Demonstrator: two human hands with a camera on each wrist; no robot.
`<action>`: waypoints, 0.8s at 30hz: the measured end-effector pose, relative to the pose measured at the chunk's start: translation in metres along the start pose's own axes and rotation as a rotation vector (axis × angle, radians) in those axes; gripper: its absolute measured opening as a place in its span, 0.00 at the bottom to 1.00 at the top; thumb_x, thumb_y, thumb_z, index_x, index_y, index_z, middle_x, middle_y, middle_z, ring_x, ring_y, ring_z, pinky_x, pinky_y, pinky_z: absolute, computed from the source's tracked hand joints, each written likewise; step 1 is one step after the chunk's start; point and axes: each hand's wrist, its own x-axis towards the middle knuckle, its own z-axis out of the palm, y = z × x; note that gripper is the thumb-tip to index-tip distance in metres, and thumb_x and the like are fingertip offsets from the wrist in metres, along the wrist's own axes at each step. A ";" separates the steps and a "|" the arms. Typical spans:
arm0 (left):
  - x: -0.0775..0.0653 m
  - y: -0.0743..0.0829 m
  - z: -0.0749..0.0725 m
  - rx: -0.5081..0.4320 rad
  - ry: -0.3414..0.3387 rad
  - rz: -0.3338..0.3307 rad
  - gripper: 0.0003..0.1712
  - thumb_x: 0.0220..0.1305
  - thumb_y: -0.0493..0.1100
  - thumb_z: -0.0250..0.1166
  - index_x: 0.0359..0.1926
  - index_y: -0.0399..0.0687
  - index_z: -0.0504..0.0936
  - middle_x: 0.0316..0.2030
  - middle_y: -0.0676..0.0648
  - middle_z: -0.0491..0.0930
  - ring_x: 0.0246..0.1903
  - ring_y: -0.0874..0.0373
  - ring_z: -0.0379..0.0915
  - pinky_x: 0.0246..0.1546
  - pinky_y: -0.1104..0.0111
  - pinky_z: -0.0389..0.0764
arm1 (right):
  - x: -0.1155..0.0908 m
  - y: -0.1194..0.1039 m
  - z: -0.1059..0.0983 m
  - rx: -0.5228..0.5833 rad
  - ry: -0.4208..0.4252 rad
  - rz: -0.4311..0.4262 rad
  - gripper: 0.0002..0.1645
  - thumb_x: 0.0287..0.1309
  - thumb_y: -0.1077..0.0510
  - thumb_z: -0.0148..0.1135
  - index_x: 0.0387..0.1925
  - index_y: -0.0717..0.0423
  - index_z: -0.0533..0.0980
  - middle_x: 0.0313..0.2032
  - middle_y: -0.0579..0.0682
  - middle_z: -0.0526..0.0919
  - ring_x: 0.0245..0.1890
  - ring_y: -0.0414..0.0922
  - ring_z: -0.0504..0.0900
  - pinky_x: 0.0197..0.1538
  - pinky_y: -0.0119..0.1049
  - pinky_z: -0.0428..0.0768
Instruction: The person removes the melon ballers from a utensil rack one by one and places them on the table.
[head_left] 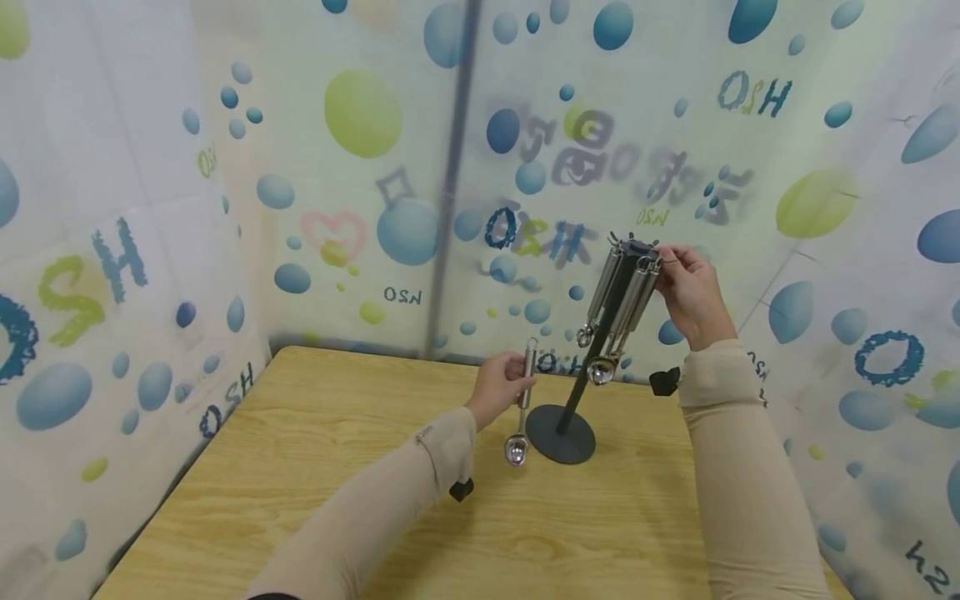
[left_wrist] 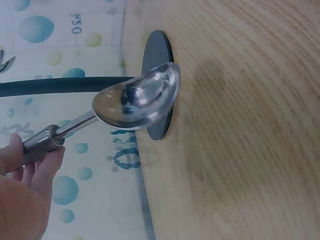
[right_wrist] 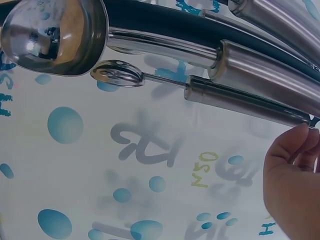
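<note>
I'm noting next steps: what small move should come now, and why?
Probably the left hand should raise its scoop toward the top of the stand: the scoop is held low beside it, while other utensils hang up there, where the right hand pinches the handle end of a spoon.

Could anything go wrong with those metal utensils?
Possibly:
1. The stand might tip if knocked: its utensils hang high above the round base.
2. The scoop could slip, as the left hand grips only its handle.
3. The small-headed utensil might drop if the right hand, pinching its top end, fumbles.
</note>
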 end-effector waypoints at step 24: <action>-0.003 -0.040 0.004 -0.153 0.016 -0.234 0.21 0.63 0.31 0.71 0.55 0.33 0.78 0.43 0.39 0.78 0.37 0.50 0.81 0.32 0.62 0.88 | 0.002 0.001 0.001 0.018 0.029 0.002 0.07 0.67 0.57 0.61 0.38 0.58 0.80 0.33 0.47 0.82 0.30 0.41 0.76 0.34 0.30 0.78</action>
